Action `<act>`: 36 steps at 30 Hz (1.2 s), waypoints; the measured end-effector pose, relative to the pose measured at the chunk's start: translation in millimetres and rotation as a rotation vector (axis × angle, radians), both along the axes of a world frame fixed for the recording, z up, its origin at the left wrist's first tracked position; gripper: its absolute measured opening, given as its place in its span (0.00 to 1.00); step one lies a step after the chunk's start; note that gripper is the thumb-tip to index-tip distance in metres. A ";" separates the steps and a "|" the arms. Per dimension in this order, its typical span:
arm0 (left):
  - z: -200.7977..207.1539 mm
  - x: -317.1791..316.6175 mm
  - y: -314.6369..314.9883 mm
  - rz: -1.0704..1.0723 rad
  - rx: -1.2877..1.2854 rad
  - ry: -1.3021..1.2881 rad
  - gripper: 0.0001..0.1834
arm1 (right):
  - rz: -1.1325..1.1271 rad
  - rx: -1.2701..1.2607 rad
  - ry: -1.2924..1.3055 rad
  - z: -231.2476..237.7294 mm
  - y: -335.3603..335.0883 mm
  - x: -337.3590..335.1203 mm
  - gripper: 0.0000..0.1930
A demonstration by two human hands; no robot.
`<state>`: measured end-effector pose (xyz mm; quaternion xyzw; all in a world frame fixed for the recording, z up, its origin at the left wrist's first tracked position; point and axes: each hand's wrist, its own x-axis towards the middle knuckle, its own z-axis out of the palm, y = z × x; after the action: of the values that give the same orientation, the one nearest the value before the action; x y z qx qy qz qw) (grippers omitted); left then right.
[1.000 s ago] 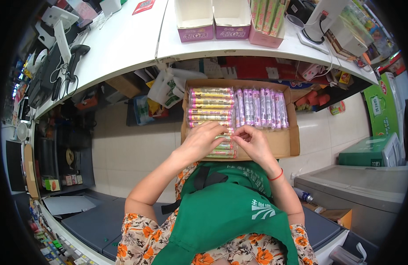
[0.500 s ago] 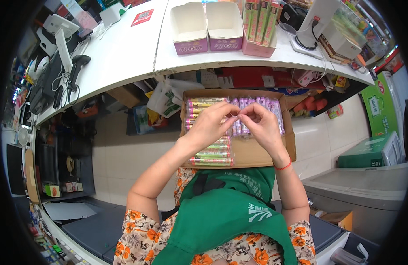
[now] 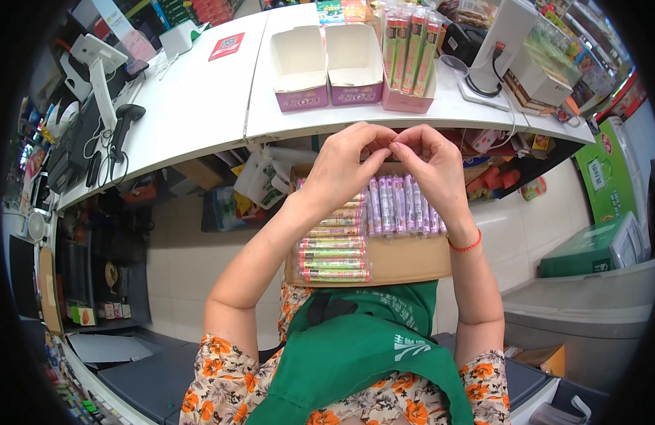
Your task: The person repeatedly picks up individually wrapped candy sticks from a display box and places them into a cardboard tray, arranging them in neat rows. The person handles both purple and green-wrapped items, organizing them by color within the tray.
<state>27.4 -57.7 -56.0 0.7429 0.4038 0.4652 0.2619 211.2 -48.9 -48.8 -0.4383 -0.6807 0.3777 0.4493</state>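
Note:
My left hand [image 3: 346,161] and my right hand [image 3: 434,164] meet fingertip to fingertip in front of the counter edge. Both are closed in a pinch; whatever lies between the fingertips is too small to make out. Below them a shallow cardboard box [image 3: 411,261] rests near my apron. Wrapped purple sticks [image 3: 400,205] stand in a row in its far right part. Down its left side lie wrapped yellow sticks [image 3: 339,231] and green sticks [image 3: 333,264], stacked crosswise. My hands and wrists cover part of the box's far side.
On the white counter [image 3: 193,81] stand two purple-and-white cartons [image 3: 299,98] with nothing in them, and a pink carton [image 3: 408,102] holding tall green-and-red packets. A barcode scanner [image 3: 122,127] stands at left. Plastic bags [image 3: 260,180] hang under the counter.
Both hands have risen toward the counter edge, still pinched together. The view has shifted, and more of the purple sticks and the box's left side shows.

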 end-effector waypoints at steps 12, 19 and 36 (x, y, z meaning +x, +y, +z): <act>24.5 7.1 40.5 0.043 0.011 -0.100 0.15 | -0.023 0.072 0.161 19.2 41.0 -9.3 0.07; 27.2 8.9 61.3 0.058 0.011 -0.127 0.17 | -0.042 0.126 0.291 18.7 61.9 -18.3 0.11; 25.3 13.6 109.7 0.130 0.000 -0.212 0.26 | -0.066 0.184 0.257 5.1 105.9 -23.2 0.23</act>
<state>41.0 52.1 -30.7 0.6617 0.4214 0.5572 0.2723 188.0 57.0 -43.7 -0.3656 -0.6346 0.3517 0.5830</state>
